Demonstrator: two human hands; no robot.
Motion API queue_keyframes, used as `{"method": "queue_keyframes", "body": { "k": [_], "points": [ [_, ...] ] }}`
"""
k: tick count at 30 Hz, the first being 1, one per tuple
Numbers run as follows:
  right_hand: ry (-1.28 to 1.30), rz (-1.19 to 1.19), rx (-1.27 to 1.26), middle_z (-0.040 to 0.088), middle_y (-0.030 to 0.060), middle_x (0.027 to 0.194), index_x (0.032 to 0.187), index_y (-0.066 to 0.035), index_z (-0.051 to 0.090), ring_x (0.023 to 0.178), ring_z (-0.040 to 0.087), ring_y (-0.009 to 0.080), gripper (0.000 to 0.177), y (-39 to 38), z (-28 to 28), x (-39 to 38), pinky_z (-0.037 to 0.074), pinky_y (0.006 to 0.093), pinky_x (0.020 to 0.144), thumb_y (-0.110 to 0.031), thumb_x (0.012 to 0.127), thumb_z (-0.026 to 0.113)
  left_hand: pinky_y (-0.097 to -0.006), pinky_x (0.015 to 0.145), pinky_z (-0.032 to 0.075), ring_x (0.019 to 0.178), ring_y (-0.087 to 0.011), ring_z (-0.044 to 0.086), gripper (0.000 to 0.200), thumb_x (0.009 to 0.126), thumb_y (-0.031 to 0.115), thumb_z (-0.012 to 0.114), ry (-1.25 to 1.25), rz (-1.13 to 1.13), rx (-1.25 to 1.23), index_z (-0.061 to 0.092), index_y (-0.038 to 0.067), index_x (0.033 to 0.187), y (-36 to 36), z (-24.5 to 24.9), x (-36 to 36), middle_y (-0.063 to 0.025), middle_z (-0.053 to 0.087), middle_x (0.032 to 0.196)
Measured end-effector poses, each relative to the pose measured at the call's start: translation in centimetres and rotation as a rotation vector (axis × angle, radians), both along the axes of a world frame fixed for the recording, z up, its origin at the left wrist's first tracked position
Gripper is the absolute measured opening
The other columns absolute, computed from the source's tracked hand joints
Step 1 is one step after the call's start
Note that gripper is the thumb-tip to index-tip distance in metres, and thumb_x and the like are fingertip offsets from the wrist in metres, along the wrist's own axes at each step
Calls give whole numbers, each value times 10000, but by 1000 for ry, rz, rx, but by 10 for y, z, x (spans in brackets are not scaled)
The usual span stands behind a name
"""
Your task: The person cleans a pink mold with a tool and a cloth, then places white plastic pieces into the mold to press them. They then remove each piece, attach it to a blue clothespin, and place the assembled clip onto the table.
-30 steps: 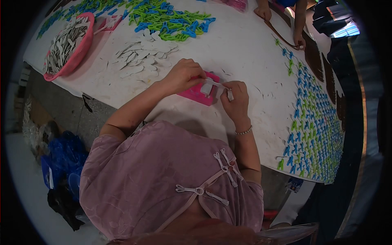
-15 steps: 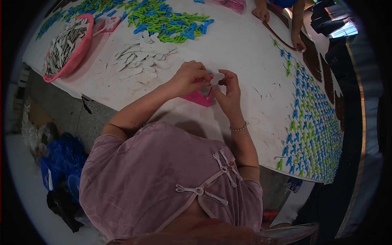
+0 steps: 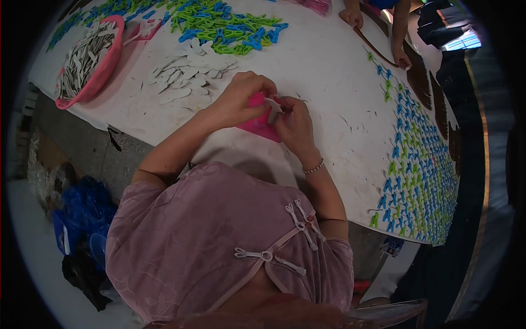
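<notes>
Both hands are together over a pink plastic piece [image 3: 261,129] on the white table. A small white flat piece [image 3: 274,106] is between them. My left hand [image 3: 241,97] is closed, its fingertips pinching at the white piece's left side. My right hand [image 3: 296,125] is closed too, thumb and fingers on the white piece's right side. The fingers partly hide the white piece and the top of the pink one. Beyond my left hand lies a loose pile of white flat oblong pieces [image 3: 189,71].
A pink basket [image 3: 113,70] full of white strips stands at the left table edge. Green and blue clothespins [image 3: 224,27] are heaped at the back. Rows of clothespins [image 3: 419,170] cover the right side. Another person's hand [image 3: 401,57] is at the upper right.
The white piece has tilted and moved slightly left, down toward the pink piece. My left hand has shifted a little up and left; my right hand has moved left and its fingers have curled in.
</notes>
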State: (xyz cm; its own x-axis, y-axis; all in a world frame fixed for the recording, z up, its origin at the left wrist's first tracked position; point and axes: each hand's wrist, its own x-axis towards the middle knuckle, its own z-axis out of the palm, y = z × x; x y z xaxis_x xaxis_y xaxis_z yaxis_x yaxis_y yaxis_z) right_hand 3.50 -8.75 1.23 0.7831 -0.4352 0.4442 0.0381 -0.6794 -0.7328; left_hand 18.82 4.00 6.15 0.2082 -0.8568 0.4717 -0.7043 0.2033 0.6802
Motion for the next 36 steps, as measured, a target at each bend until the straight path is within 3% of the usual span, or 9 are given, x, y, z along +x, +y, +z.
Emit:
{"method": "queue_keyframes", "body": {
  "k": [6, 8, 23, 28, 36],
  "points": [
    [22, -45, -105, 574, 84, 855, 1013, -54, 561, 796, 540, 253, 312, -9, -2, -17, 422, 384, 760, -30, 707, 613, -354, 835, 385, 860, -227, 537, 246, 725, 89, 674, 78, -7, 85, 588, 69, 954, -4, -30, 5, -64, 588, 881],
    [86, -60, -147, 577, 86, 942, 1051, -11, 558, 843, 571, 191, 334, -12, -5, -23, 475, 317, 751, -5, 724, 625, -356, 822, 394, 855, -233, 540, 247, 722, 86, 675, 111, -28, 90, 585, 65, 952, -8, -34, 4, -70, 589, 877],
    [94, -82, -227, 572, 80, 869, 1036, -31, 570, 811, 551, 229, 350, -14, 2, -28, 446, 352, 744, -20, 692, 629, -352, 745, 424, 792, -251, 553, 243, 691, 111, 683, 94, -66, 148, 581, 62, 905, -19, -35, 4, -85, 586, 779],
    [13, -118, -287, 567, 67, 819, 1013, -54, 569, 781, 526, 248, 328, -13, 24, -32, 403, 375, 743, -31, 690, 617, -364, 759, 420, 790, -260, 564, 257, 674, 135, 682, -24, -85, 103, 581, 76, 904, -28, -35, -2, -63, 610, 791],
    [-11, -63, -424, 546, 66, 825, 1037, -48, 573, 799, 528, 232, 374, -10, 69, -26, 417, 362, 769, 2, 669, 626, -369, 821, 429, 843, -243, 563, 275, 698, 133, 679, 50, -145, 118, 569, 82, 944, -42, -31, -18, -53, 610, 893]
  ]
}}
